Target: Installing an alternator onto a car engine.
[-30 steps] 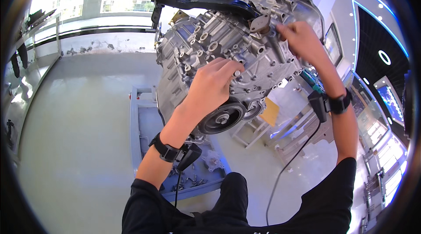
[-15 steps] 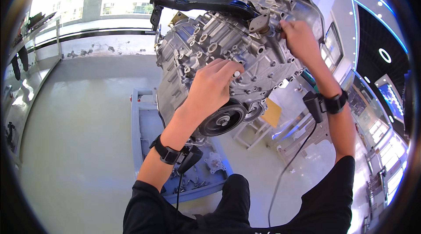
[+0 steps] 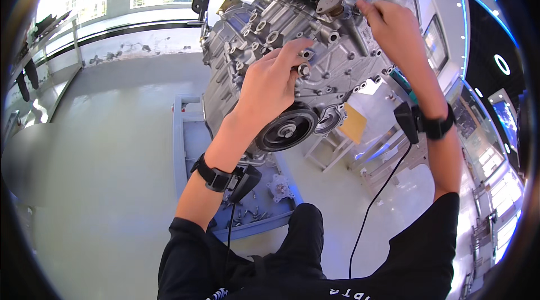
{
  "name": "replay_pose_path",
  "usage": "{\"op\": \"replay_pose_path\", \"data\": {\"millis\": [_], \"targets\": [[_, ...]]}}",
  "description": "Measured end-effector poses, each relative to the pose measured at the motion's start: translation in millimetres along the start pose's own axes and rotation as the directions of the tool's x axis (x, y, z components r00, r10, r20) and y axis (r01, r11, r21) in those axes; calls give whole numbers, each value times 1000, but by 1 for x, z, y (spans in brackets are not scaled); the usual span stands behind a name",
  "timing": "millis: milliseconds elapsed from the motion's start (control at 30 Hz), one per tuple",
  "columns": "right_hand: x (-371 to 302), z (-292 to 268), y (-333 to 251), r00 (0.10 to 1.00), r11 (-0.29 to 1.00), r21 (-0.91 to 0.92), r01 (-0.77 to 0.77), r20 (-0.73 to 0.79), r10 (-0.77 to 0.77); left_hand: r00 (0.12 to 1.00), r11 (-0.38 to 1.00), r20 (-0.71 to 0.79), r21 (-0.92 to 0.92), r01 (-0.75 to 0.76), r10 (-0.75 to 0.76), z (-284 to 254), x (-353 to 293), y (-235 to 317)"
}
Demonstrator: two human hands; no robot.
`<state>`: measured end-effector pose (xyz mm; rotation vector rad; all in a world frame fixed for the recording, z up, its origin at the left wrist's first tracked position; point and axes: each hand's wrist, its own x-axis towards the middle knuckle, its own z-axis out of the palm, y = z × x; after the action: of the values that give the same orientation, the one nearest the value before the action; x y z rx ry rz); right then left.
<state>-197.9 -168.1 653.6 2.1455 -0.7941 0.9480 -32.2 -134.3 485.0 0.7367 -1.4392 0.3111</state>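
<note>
A bolt-like piece [image 3: 304, 69] pinched in the left hand [image 3: 267, 83] could drop if the grip slackens.
It sits at that hand's fingertips, close against the engine [image 3: 343, 75]; a slip could send it past the black pulley [image 3: 287, 130] just below the hand, perhaps into the blue tray [image 3: 256, 228] lower down, to be lost among loose fasteners [image 3: 247, 215]. The right hand [image 3: 394, 27] has its fingers drawn narrow beside the flanged plate [image 3: 330, 3]; whether they hold anything I cannot tell, and careless pressure there could scrape skin on metal edges.
</note>
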Motion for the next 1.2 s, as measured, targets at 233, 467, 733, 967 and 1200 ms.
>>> {"op": "replay_pose_path", "data": {"millis": [233,467,733,967,1200], "targets": [[-95,32,-44,952,909,320,267,58,-300,986,979,11,121,-167,167,0,0,21],[-104,26,-33,976,919,374,127,116,-182,953,942,116,157,-297,281,10,2,31],[-152,39,-19,995,861,509,-22,95,-31,922,894,240,263,-363,304,30,-25,42],[-198,43,63,893,760,610,-225,-182,411,955,797,235,534,-284,183,12,-7,44],[-183,86,173,724,759,518,-394,-333,604,943,925,128,270,265,-308,-12,-8,-1]]}}
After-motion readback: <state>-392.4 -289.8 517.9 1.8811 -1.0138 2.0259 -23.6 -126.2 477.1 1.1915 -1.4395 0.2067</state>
